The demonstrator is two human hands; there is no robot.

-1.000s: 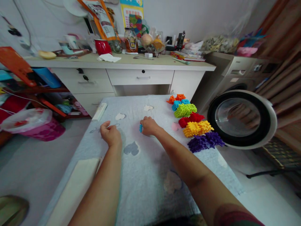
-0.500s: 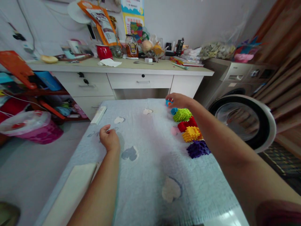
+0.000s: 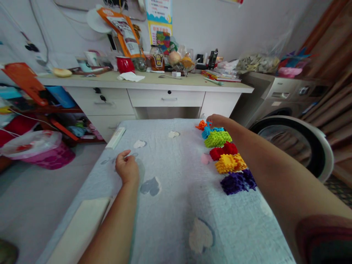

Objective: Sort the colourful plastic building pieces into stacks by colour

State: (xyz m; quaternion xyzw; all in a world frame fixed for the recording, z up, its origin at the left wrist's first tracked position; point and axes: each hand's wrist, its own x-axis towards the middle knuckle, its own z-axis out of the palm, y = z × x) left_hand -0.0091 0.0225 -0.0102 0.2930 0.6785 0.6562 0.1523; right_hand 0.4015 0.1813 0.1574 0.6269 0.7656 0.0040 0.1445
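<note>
A row of spiky toy pieces lies along the right side of the grey-blue cloth (image 3: 170,205): orange pieces (image 3: 201,125), blue pieces (image 3: 206,131), green pieces (image 3: 217,139), red pieces (image 3: 223,150), yellow pieces (image 3: 230,163) and purple pieces (image 3: 238,182). My right hand (image 3: 218,121) reaches over the far end of the row, fingers curled at the blue and orange pieces; what it grips is hidden. My left hand (image 3: 127,168) rests on the cloth to the left, loosely closed with nothing seen in it.
A white desk with drawers (image 3: 143,95), crowded with jars, a red mug (image 3: 124,64) and books, stands behind the table. A washing machine with its round door open (image 3: 295,141) is at the right. A pink basin (image 3: 38,150) sits on the floor at the left.
My right hand left the middle of the cloth with a blue piece and went to the far end of the row. The left hand stayed put.
</note>
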